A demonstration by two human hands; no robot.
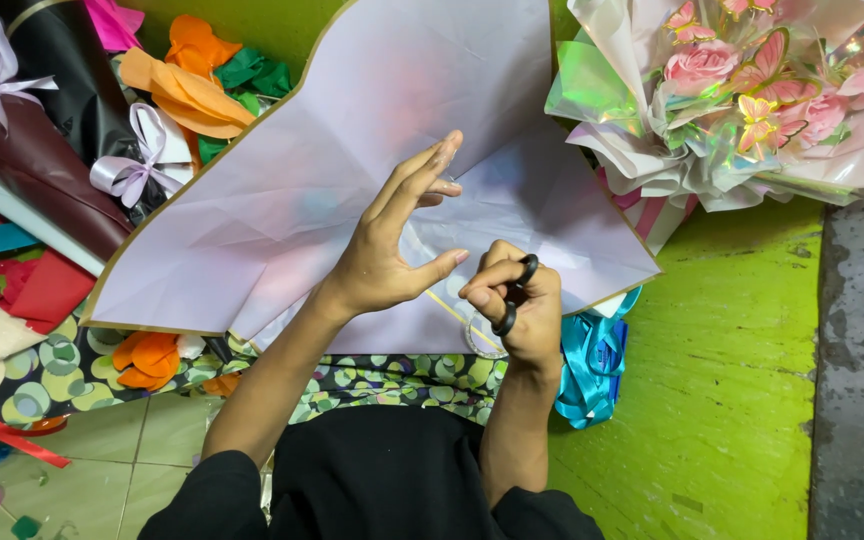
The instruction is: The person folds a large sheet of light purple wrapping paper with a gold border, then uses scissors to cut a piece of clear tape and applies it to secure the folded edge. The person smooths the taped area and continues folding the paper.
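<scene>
Left hand [387, 255] open on the lilac paper [352, 180]; right hand [512, 300], at 4 o'clock, grips black scissors [517, 295].

Two hands are at work: the left hand [387, 250] and the right hand [515, 305]. I count one pair of scissors [514, 296], one bouquet [742, 95], two lilac bows [137, 165], and one blue ribbon bundle [592, 370].
</scene>
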